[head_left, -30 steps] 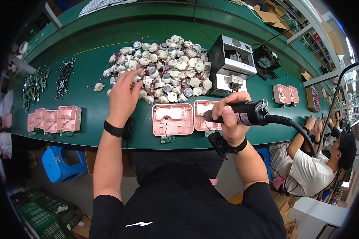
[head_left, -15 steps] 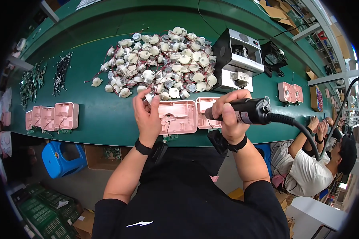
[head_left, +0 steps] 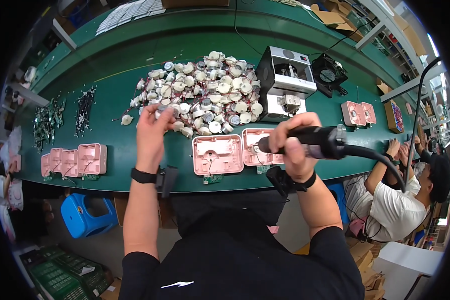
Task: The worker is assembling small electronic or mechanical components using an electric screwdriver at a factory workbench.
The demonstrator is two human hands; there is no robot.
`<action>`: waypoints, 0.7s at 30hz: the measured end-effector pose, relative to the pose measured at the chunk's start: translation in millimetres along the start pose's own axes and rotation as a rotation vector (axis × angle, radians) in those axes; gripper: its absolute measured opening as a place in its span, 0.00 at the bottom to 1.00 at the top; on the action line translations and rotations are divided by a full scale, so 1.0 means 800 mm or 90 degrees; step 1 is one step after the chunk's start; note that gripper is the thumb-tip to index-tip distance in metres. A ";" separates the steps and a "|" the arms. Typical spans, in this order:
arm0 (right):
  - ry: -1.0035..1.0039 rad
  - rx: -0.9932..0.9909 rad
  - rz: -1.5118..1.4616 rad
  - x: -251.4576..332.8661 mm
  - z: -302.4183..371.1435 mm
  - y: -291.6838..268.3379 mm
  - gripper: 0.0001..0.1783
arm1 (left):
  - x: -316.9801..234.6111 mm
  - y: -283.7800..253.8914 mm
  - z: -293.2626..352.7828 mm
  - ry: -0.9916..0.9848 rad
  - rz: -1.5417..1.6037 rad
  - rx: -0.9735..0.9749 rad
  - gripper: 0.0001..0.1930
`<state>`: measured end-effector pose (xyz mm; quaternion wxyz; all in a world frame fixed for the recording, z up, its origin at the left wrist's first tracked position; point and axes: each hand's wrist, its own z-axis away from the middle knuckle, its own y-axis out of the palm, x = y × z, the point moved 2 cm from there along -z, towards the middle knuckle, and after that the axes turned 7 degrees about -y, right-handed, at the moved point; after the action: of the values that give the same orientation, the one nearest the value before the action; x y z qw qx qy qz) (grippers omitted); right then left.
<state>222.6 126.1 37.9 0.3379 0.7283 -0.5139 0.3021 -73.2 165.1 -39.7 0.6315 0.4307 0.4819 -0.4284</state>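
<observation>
My left hand (head_left: 154, 131) is at the near left edge of a heap of small motors (head_left: 220, 85) with cream caps, silver bodies and red wires. Its thumb and fingers close on one small motor (head_left: 161, 111). In my right hand (head_left: 299, 150) is a black corded electric screwdriver (head_left: 320, 142), held level with its tip pointing left. That tip is over the right one of two open pink plastic housings, where a pale round part (head_left: 255, 149) shows. The left pink housing (head_left: 218, 167) lies beside it, with a green circuit board (head_left: 212, 178) at its near edge.
Several pink housings (head_left: 87, 159) stand in a row at the left, near loose circuit boards (head_left: 47, 122) and small dark parts (head_left: 85, 107). A silver-black machine (head_left: 286, 82) and a black fan (head_left: 330, 75) stand right of the heap. A co-worker (head_left: 392, 210) sits at the right.
My left hand has moved left, away from the left pink housing, along the heap's near edge. The screwdriver stays over the right housing. The whole view has shifted slightly.
</observation>
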 end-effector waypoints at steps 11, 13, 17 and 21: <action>-0.120 -0.182 0.060 0.035 -0.044 -0.075 0.09 | -0.077 -0.010 -0.037 0.040 0.036 0.062 0.16; -0.132 -0.193 0.059 0.034 -0.050 -0.082 0.09 | -0.097 0.005 -0.036 0.062 0.037 0.061 0.17; -0.165 -0.228 0.064 0.032 -0.065 -0.090 0.08 | -0.087 0.012 -0.055 0.136 -0.078 0.068 0.21; -0.175 -0.242 0.097 0.023 -0.083 -0.101 0.07 | -0.045 0.004 -0.050 0.158 -0.489 0.028 0.24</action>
<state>298.9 189.3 76.5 0.3716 0.6452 -0.6562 0.1225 -85.4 208.5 -11.0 0.3530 0.2813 0.6712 -0.5880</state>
